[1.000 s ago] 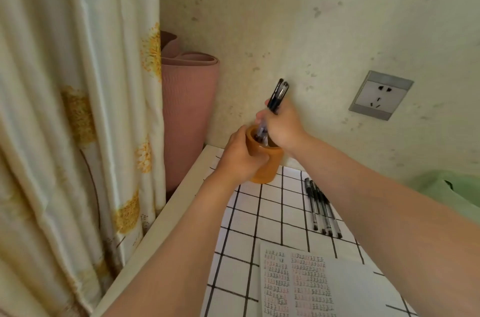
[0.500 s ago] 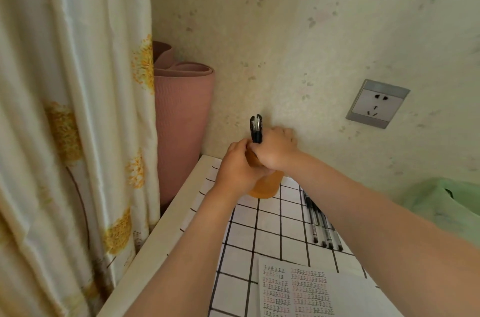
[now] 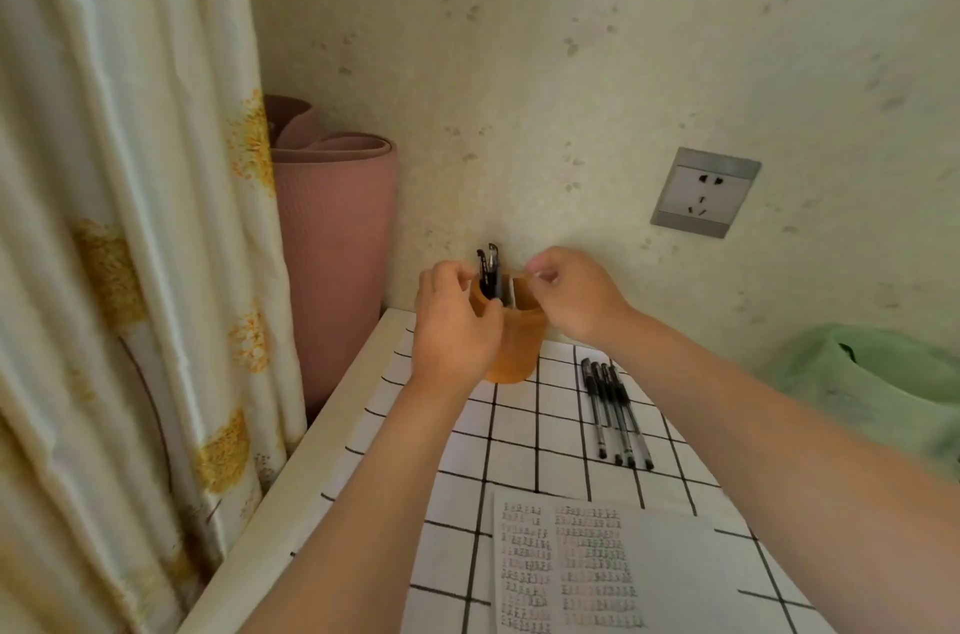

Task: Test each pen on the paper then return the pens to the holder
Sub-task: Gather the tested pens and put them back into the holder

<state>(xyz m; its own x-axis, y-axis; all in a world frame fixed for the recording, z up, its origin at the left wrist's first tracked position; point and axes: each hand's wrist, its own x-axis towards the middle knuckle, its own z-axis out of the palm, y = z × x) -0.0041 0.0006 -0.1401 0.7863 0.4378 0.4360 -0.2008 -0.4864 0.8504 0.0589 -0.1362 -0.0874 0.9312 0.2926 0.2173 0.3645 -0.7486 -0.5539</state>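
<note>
A: Noticed the change? Had the 2 pens (image 3: 490,269) clamped in the right hand (image 3: 566,293) above the rim 1 s ago; now seeing them upright inside the holder (image 3: 514,347), with caps poking over its far left edge.

B: Agreed. Let go of them, by the look of it. Hard to call the right grip now: curled at the far right of the rim, maybe pinching it, maybe just off it. Cannot tell.

A: And the left hand (image 3: 454,321)?

B: No change. Still wrapped round the left side of the holder, grip clamped on it, steadying it at the far end of the bench (image 3: 519,446).

A: So, 2 returned. Counting what looks like 4 loose pens (image 3: 615,412) lying side by side on the bench, right of the holder, well apart from both hands.

B: Nearer, the paper (image 3: 597,566), printed in columns.

A: Meaning for the task?

B: Roughly a third done, as a guess. Probably next: reach right, lift 1 of the 4, try it on the paper, slot it in beside the first 2.

A: Worth keeping the left grip on meanwhile; light holder, tall pens, easy to tip.
</note>
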